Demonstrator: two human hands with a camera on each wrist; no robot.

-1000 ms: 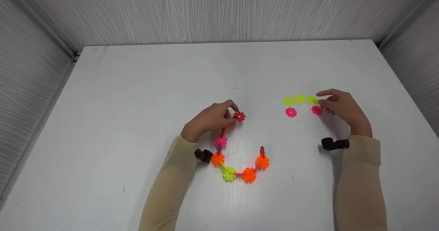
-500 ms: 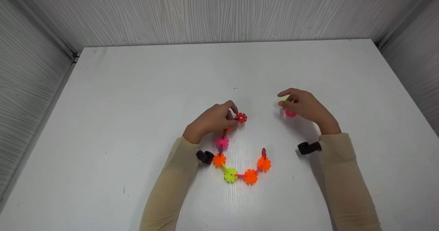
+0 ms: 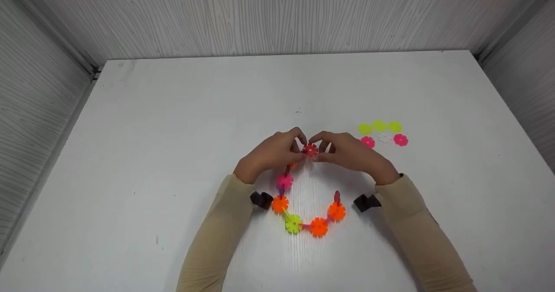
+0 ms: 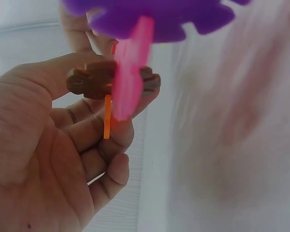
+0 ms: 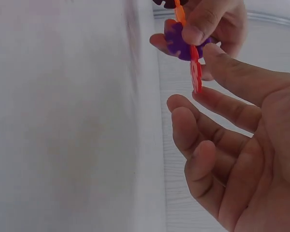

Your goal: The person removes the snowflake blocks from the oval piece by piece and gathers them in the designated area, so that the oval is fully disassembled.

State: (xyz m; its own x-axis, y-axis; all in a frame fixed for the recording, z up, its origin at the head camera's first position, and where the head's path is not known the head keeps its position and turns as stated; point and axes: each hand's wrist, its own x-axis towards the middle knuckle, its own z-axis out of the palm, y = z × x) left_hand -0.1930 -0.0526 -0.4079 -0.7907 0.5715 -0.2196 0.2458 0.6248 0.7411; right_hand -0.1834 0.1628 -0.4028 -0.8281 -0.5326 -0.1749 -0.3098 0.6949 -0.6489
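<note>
Bordering the white table (image 3: 173, 110), woodgrain panels (image 3: 260, 19)

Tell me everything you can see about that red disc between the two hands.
The red disc is thin, round and plastic-looking, with a notched rim and a pale centre. Seen edge-on in the right wrist view, it is slotted into a purple disc that the left hand grips, at one end of a chain. The right hand is at its rim; whether it pinches is unclear.
</note>
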